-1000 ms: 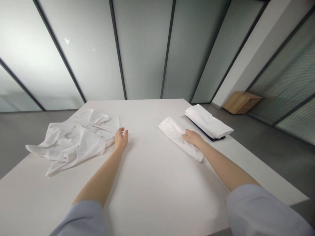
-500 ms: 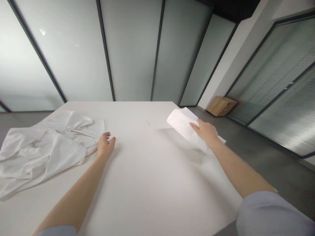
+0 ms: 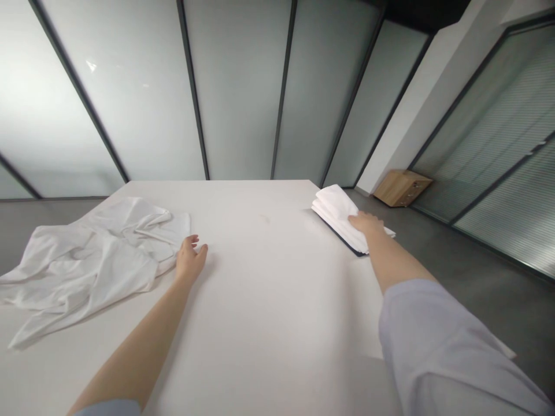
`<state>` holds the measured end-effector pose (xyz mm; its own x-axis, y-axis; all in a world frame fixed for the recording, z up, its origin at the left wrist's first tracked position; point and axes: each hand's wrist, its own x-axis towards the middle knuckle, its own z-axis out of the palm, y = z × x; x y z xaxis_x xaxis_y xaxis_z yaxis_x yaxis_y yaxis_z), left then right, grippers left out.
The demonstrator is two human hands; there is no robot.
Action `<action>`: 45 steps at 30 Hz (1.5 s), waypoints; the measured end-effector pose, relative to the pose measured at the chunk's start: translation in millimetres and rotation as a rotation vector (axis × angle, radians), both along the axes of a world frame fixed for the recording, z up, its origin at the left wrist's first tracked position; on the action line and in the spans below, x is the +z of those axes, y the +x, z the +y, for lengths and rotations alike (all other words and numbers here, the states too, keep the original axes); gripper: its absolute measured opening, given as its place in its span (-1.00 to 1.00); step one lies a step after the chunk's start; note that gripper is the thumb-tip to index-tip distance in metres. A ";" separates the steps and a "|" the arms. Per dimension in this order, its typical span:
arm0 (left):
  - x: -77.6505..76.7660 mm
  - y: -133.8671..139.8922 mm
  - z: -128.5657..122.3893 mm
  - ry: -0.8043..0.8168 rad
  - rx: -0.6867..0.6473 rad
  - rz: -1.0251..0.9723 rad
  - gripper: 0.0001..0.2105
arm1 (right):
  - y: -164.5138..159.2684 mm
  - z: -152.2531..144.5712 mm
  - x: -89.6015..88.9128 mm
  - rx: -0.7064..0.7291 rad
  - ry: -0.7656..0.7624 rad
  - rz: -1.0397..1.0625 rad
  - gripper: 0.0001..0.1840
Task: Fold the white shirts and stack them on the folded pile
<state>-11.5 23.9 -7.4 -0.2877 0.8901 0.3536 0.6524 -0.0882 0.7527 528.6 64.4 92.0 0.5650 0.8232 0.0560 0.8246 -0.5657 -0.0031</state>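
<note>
My right hand (image 3: pixel 366 223) rests on a neatly folded piece of white cloth (image 3: pixel 336 201) at the far right of the table. The thumb lies on top of the cloth, while the other fingers are partly hidden at its right side. Several white folds show in the pile, with a dark layer (image 3: pixel 340 232) along the bottom edge. On the left, my left hand (image 3: pixel 191 257) lies over the table with fingers loosely apart and nothing in it. Just beside it, a crumpled white garment (image 3: pixel 97 260) is spread out, its right edge close to my wrist.
The white table (image 3: pixel 260 312) has its far edge in front of frosted glass panels (image 3: pixel 238 86). Beyond the right edge, a wooden cabinet (image 3: pixel 396 188) stands on the grey floor (image 3: pixel 451 254) near the wall.
My right hand has moved slightly right and down with the folded white cloth, which now lies flat on the pile. The dark layer has come into view. My left hand stays in place.
</note>
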 end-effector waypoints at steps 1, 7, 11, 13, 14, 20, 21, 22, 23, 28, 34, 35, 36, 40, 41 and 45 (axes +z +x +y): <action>-0.1 0.1 -0.1 -0.001 -0.001 0.001 -0.64 | 0.3 -1.8 -4.6 0.011 0.008 -0.001 -0.41; 1.7 1.6 -0.6 -0.027 -0.008 0.023 -0.62 | -8.5 -14.1 15.1 0.134 0.274 -0.107 -0.41; 5.7 4.0 -2.3 -0.077 -0.035 0.084 -0.69 | -41.7 -22.2 13.6 0.334 0.438 -0.114 -0.50; 8.6 6.2 -3.9 -0.133 -0.066 0.128 -0.73 | -66.8 -25.7 -0.2 0.477 0.465 -0.083 -0.55; 10.0 7.5 -4.9 -0.163 -0.082 0.152 -0.75 | -81.1 -27.3 -9.6 0.553 0.463 -0.062 -0.57; 10.6 12.3 -7.2 -0.225 -0.124 0.255 -0.79 | -175.2 -40.1 -72.4 0.878 0.293 0.094 -0.63; 9.4 12.3 -6.9 -0.223 -0.130 0.263 -0.79 | -188.3 -42.8 -80.7 0.904 0.260 0.115 -0.62; 8.0 12.1 -6.6 -0.218 -0.140 0.271 -0.79 | -199.4 -45.4 -87.7 0.920 0.233 0.130 -0.62; 6.6 12.0 -6.2 -0.212 -0.150 0.280 -0.79 | -208.1 -47.6 -93.3 0.929 0.213 0.139 -0.61; 6.9 14.4 -9.0 -0.223 -0.186 0.333 -0.77 | -216.5 -51.9 -104.8 0.945 0.181 0.197 -0.61; 22.4 0.3 -23.8 -0.169 0.174 0.610 -0.56 | -206.4 -50.2 -107.7 0.964 0.188 0.235 -0.60; 24.2 -5.5 -25.3 -0.221 0.234 0.642 -0.50 | -206.4 -50.0 -108.3 0.966 0.186 0.236 -0.59; 25.4 -11.4 -26.0 -0.304 0.261 0.655 -0.46 | -206.6 -49.8 -108.8 0.967 0.186 0.237 -0.59; 24.6 -24.0 -24.4 -0.549 0.190 0.660 -0.45 | -208.6 -48.8 -110.5 0.962 0.207 0.246 -0.61; 23.7 -23.1 -23.9 -0.548 0.163 0.676 -0.47 | -209.1 -48.5 -110.8 0.958 0.215 0.248 -0.61; 20.2 -6.8 -25.5 -0.519 -0.013 0.740 -0.51 | -210.2 -46.6 -113.6 0.940 0.251 0.268 -0.65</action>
<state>-18.3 -1.6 12.7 -0.1350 0.9908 -0.0033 0.9869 0.1347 0.0885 318.4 17.9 -21.6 -0.2875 0.9231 0.2554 0.8904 0.3558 -0.2839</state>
